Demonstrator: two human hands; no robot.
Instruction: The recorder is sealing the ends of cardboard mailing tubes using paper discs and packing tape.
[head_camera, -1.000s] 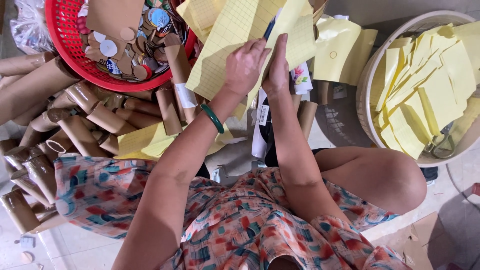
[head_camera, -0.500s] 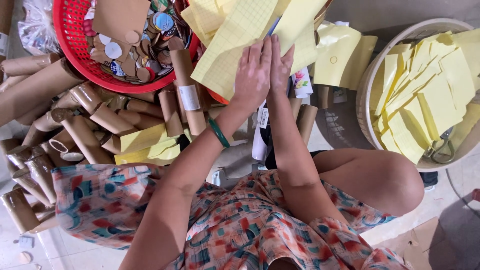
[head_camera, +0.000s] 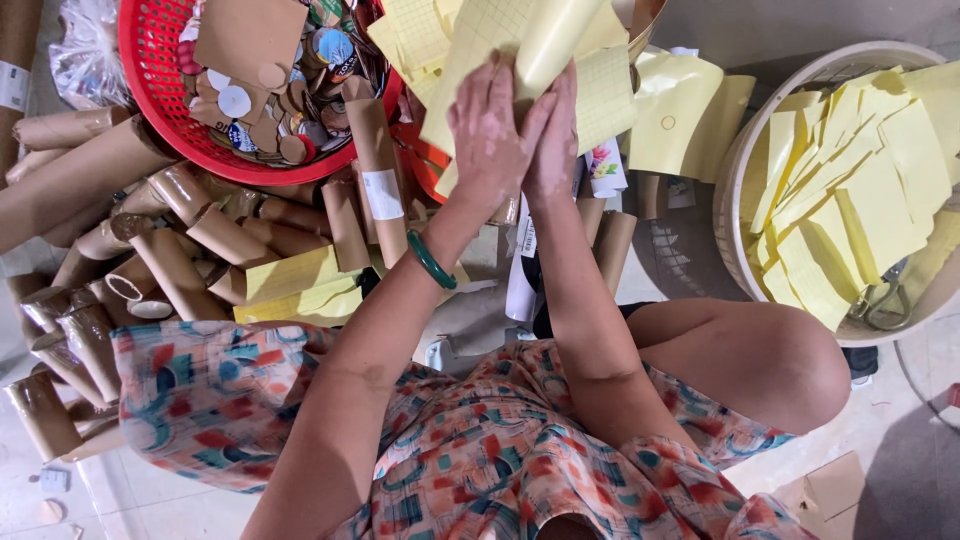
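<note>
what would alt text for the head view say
Two bare hands, left hand and right hand, press a yellow gridded paper sheet between their palms, above brown cardboard tubes, a red plastic basket and a round basket of yellow sheets.

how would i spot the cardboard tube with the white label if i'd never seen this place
Find the red basket at upper left. One brown tube leans on its near rim, next to the left hand. Unlike the plain tubes heaped beside it, it has a white label band around its middle.

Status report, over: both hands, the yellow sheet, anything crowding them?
Left hand and right hand pressed palm to palm around rolled yellow sheet. Red basket and cardboard tubes close on the left.
</note>
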